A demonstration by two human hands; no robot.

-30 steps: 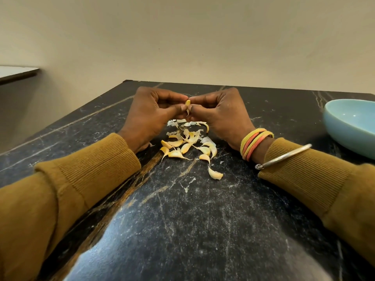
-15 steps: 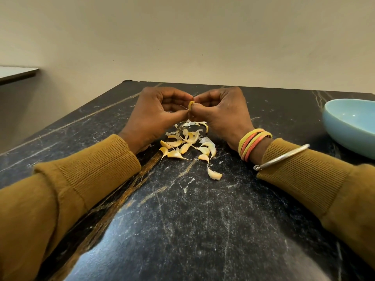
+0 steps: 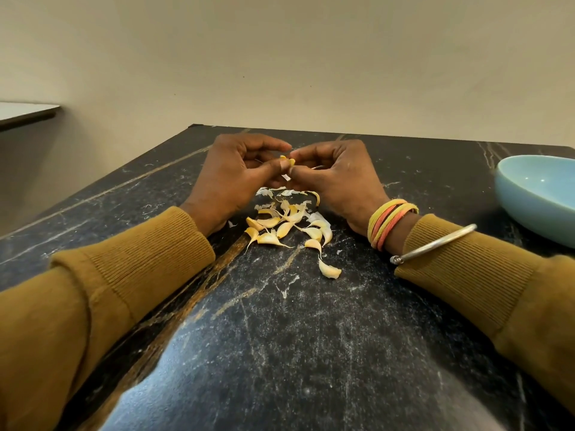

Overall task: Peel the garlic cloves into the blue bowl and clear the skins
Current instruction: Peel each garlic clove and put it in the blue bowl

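I pinch one garlic clove [image 3: 287, 161] with my left hand [image 3: 236, 178] and my right hand [image 3: 336, 178], thumbs and fingertips closed on it, above the counter [image 3: 280, 321]. Below my hands lies a pile of cloves [image 3: 289, 222] with thin skins [image 3: 273, 191]. The blue bowl [image 3: 535, 194] stands at the counter's right edge.

no readable text, label, brand, number or sign shows anywhere.

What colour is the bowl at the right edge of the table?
The bowl is plain light blue; head view.
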